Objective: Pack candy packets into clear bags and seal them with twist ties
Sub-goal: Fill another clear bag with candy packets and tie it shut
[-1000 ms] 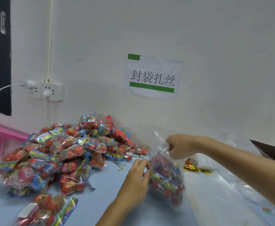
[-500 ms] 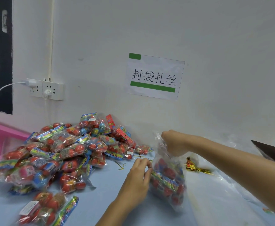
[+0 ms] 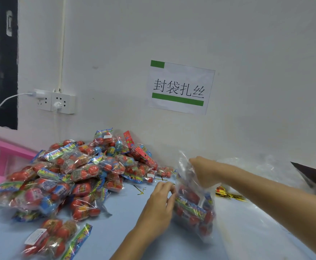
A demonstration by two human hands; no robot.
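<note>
Centre right of frame: right hand (image 3: 203, 170) grasps the mouth of the candy-filled bag (image 3: 194, 205) on the table (image 3: 116, 228); left hand (image 3: 159, 205) pinches its side. Candy pile (image 3: 74, 175) at left.

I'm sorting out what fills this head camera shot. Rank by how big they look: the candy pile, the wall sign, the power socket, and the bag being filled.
1. candy pile, largest by far.
2. wall sign.
3. filled bag; it looks close to the sign, and it sits nearer the camera, so this order is unsure.
4. power socket, smallest.
</note>
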